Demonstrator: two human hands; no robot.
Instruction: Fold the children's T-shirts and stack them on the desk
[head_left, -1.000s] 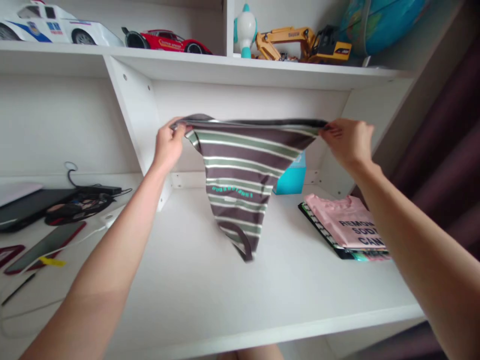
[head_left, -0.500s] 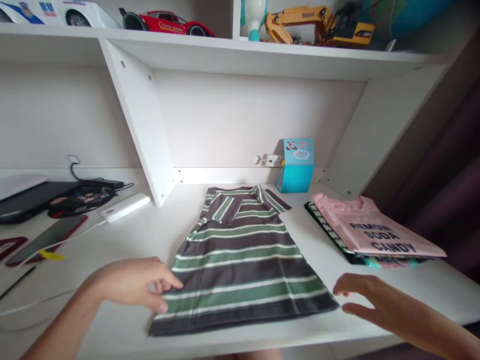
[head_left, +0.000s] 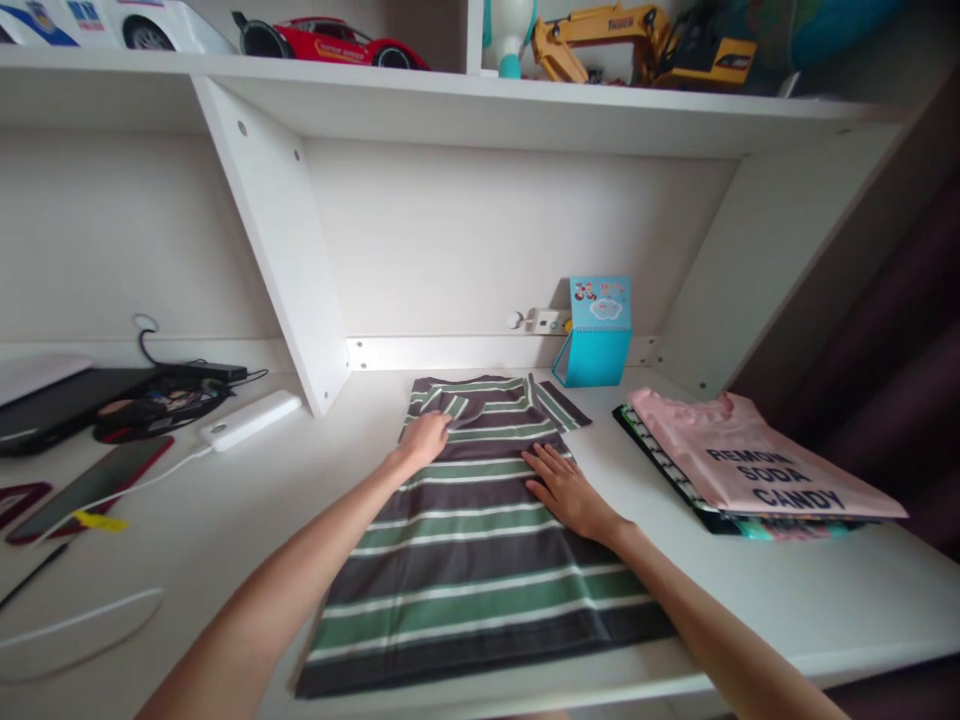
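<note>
A striped T-shirt (head_left: 465, 545) in dark grey, green and white lies spread on the white desk, its collar toward the back wall and its hem near the front edge. Its left-hand sleeve is folded inward over the chest, while the right-hand sleeve points outward. My left hand (head_left: 426, 440) is closed on that inward sleeve, with the fingertips partly hidden. Flat on the shirt's right side, below the outward sleeve, rests my right hand (head_left: 570, 488), fingers stretched out.
A stack of folded clothes, topped by a pink shirt (head_left: 750, 450), lies at right. Behind the striped shirt stands a blue desk calendar (head_left: 598, 345). A white power strip (head_left: 251, 420), a phone (head_left: 94, 490) and cables are at left. A toy shelf (head_left: 525, 95) spans overhead.
Both hands have moved from beside the hem up the shirt, toward its sleeves. My left hand has closed on the folded sleeve; my right hand has come down flat on the fabric.
</note>
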